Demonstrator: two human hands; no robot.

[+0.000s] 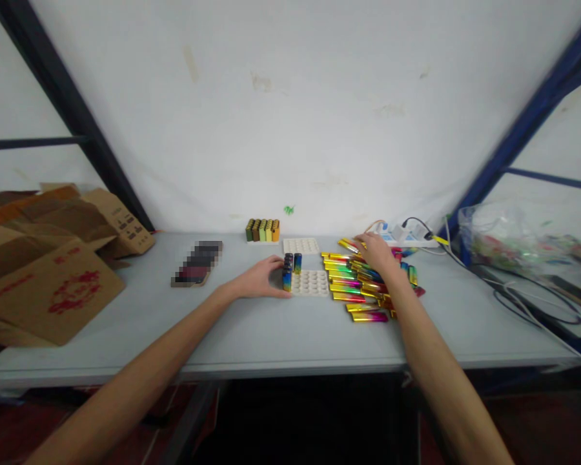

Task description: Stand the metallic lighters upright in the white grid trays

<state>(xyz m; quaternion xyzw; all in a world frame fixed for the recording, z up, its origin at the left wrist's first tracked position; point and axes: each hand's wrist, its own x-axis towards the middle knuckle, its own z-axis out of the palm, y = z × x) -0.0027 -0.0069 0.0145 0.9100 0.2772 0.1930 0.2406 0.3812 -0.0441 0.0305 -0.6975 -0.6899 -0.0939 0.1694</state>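
Standing in a white pocketed tray (310, 283), slim glossy blue lighters (287, 279) are being flanked by the curved left hand (257, 279), probably for steadiness; beyond, shiny multicoloured lighters (348, 298) are being reached by the right hand (375, 252), both grips unclear

Both arms reach forward, left hand (260, 278) curved open, right hand (374, 252) palm-down.

Left side: cardboard boxes (62, 278), open, brown, printed in red — beside them on the table (252, 329), a flat item (197, 263), pixelated. Right side: power strip (414, 241) against the wall (310, 116), plugs fitted; cables (518, 300), black and white; clear plastic bag (494, 226). Flanking all — a dark frame post (68, 97) and a blue one (527, 123).
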